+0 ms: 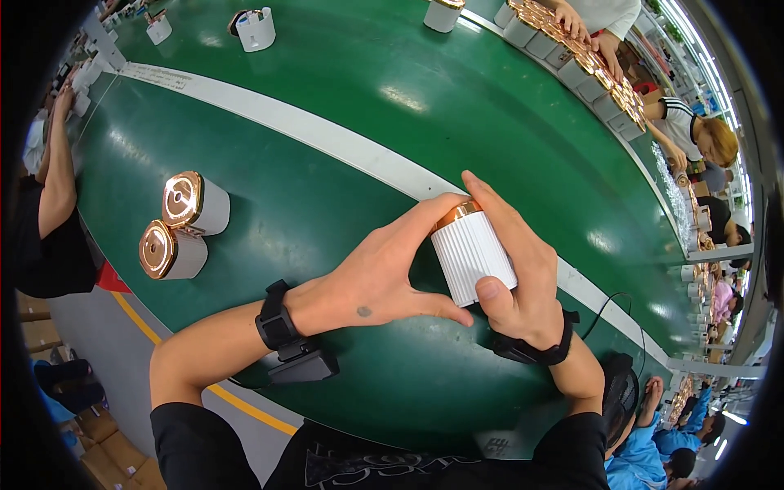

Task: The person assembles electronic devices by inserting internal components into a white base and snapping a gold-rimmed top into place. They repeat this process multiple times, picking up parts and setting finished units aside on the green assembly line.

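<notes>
A white ribbed canister (pixel 476 253) with a copper-coloured end is tilted between my two hands, above the green bench. My right hand (pixel 527 273) is closed round its right side, the thumb lying on the ribbed front near the lower end. From the left, my left hand (pixel 380 265) curves round it, with the fingers at the copper end and the thumb stretched out by the opposite end. Part of those fingers is hidden behind the canister. Farther left, two white canisters (pixel 214 208) with copper-coloured lids stand side by side on the bench.
A pale divider strip (pixel 327 143) crosses the green bench (pixel 269 343). Beyond it stand an open white container (pixel 257 33) and, at far right, a row of copper-topped containers (pixel 576 69) under a co-worker's hands (pixel 608 49). Another person's arm (pixel 57 167) is at left.
</notes>
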`<state>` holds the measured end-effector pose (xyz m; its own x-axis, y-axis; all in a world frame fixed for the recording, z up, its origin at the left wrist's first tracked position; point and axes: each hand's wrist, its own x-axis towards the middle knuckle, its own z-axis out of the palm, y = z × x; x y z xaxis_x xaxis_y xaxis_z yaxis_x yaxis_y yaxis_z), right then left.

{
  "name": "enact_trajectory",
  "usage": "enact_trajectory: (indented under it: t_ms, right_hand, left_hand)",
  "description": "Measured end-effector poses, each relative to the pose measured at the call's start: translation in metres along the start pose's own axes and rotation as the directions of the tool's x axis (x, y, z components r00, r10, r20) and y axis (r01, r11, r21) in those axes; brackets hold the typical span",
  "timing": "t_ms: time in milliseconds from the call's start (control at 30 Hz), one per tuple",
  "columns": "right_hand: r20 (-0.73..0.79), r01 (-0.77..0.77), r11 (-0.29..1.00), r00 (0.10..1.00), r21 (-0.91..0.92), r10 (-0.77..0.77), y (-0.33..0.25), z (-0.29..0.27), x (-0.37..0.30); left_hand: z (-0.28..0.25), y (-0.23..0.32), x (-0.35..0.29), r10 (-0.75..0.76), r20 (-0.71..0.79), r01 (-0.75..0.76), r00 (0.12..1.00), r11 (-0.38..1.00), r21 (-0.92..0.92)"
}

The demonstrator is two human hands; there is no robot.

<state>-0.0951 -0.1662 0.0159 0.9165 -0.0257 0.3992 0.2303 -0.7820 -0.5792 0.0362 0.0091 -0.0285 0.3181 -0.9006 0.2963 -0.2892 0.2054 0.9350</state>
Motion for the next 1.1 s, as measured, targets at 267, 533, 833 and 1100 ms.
enact_trajectory:
  t_ms: [267,533,833,1100]
  right_hand:
    - [-0.045,0.027,1.0,0.999,0.014,-0.026,0.005,0.005,0.002]
    - [-0.151,-0.012,0.999,0.988,-0.041,0.005,0.009,0.009,0.0]
    - [-0.149,0.089,0.991,0.984,-0.099,-0.103,0.01,0.005,0.002]
    - [-0.113,-0.053,0.999,0.992,-0.002,0.053,0.013,0.001,-0.001]
  left_hand:
    - [0.004,0.002,0.001,0.04,-0.032,-0.04,0.999,0.999,0.03]
    - [0.015,0.003,-0.002,-0.032,-0.094,0.033,0.995,0.999,0.008]
    - [0.014,0.003,-0.002,0.025,-0.078,-0.02,0.997,0.998,0.066]
    - [0.013,0.008,0.004,-0.061,-0.021,0.061,0.998,0.998,0.019]
